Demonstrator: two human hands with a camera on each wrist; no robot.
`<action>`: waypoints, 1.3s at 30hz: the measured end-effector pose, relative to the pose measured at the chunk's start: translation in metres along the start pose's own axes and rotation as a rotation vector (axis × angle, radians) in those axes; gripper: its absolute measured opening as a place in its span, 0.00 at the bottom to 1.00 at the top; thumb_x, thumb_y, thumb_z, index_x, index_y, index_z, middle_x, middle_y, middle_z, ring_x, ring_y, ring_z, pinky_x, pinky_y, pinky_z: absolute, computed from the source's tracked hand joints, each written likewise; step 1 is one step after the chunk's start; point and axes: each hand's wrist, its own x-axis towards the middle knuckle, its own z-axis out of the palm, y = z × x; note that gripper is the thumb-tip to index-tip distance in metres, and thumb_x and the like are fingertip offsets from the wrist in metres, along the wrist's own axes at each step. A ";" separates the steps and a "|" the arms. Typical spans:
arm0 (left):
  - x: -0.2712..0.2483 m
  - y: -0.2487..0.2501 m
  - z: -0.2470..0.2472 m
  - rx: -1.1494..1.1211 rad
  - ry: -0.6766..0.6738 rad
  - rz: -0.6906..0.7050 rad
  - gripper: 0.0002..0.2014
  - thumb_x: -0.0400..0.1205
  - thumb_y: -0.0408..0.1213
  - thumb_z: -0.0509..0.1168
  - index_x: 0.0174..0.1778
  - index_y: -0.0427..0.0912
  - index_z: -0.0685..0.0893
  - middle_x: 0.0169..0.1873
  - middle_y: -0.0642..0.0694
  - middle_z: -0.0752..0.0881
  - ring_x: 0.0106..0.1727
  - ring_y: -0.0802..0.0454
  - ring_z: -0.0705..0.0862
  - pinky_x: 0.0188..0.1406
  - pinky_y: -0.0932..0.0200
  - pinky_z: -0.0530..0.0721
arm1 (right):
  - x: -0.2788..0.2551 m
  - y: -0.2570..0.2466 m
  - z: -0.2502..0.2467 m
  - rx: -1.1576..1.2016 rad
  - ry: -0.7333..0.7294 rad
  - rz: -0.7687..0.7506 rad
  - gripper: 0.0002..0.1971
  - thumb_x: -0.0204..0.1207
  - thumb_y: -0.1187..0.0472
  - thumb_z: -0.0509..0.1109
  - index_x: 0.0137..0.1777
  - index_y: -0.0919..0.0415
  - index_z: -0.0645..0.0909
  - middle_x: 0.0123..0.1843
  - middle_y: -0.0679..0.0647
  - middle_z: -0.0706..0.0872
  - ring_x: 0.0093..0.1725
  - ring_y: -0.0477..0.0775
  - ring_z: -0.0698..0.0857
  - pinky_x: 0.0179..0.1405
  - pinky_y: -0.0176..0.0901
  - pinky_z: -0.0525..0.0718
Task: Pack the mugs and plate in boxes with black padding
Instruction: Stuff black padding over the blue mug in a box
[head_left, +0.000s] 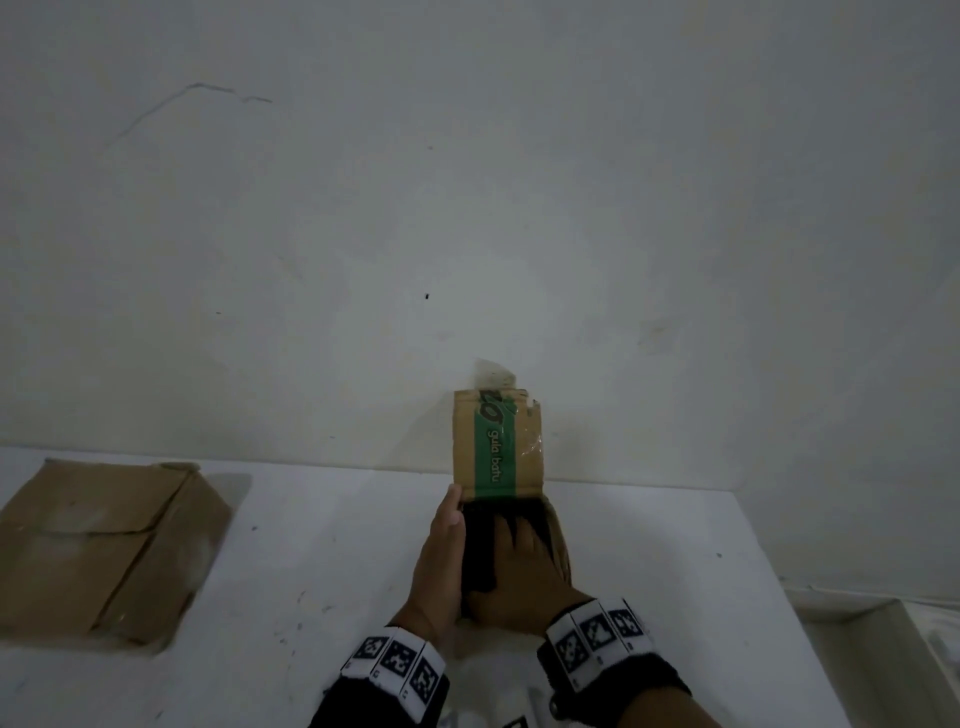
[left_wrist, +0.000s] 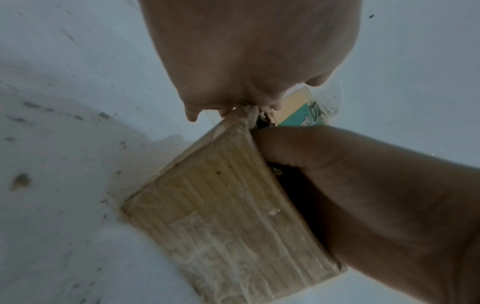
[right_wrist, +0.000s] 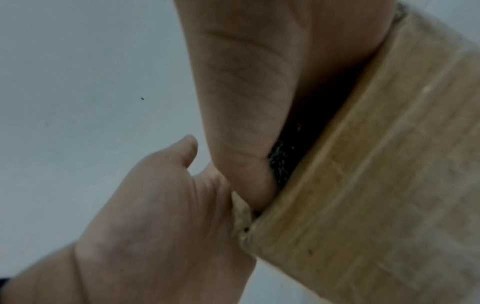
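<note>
A small cardboard box (head_left: 562, 540) stands on the white table, and its raised flap (head_left: 496, 441) with a green stripe leans toward the wall. Black padding (head_left: 480, 540) fills its opening. My right hand (head_left: 519, 571) presses down on the padding with spread fingers. My left hand (head_left: 439, 561) lies flat along the box's left wall. In the left wrist view the box's taped side (left_wrist: 221, 205) sits under my left hand (left_wrist: 259, 51), with my right hand (left_wrist: 376, 195) reaching in. The right wrist view shows my right hand's fingers (right_wrist: 246, 82) on the padding (right_wrist: 283, 162). No mug or plate shows.
A closed, larger cardboard box (head_left: 104, 551) lies at the table's (head_left: 311, 571) left end. A white wall rises right behind the table. A pale ledge (head_left: 883, 649) sits beyond the table's right edge.
</note>
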 end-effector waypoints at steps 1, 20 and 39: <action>-0.001 0.001 0.000 -0.002 0.003 -0.002 0.33 0.62 0.77 0.48 0.65 0.75 0.60 0.78 0.57 0.62 0.78 0.57 0.62 0.81 0.44 0.59 | 0.006 0.004 0.001 -0.009 -0.013 -0.021 0.51 0.70 0.40 0.65 0.82 0.58 0.39 0.82 0.62 0.49 0.80 0.65 0.50 0.80 0.57 0.53; 0.001 -0.001 -0.005 -0.068 -0.007 -0.061 0.36 0.61 0.81 0.53 0.66 0.74 0.64 0.74 0.58 0.70 0.75 0.57 0.69 0.79 0.47 0.65 | 0.008 0.023 -0.019 0.193 0.638 -0.427 0.16 0.72 0.54 0.59 0.58 0.55 0.79 0.56 0.50 0.81 0.56 0.44 0.75 0.55 0.41 0.79; -0.033 0.019 -0.023 0.189 -0.055 0.029 0.17 0.86 0.48 0.54 0.71 0.55 0.73 0.68 0.63 0.73 0.68 0.64 0.73 0.57 0.74 0.72 | -0.031 0.084 -0.006 0.237 0.386 -0.306 0.23 0.81 0.63 0.56 0.63 0.29 0.70 0.74 0.35 0.66 0.77 0.40 0.58 0.80 0.43 0.45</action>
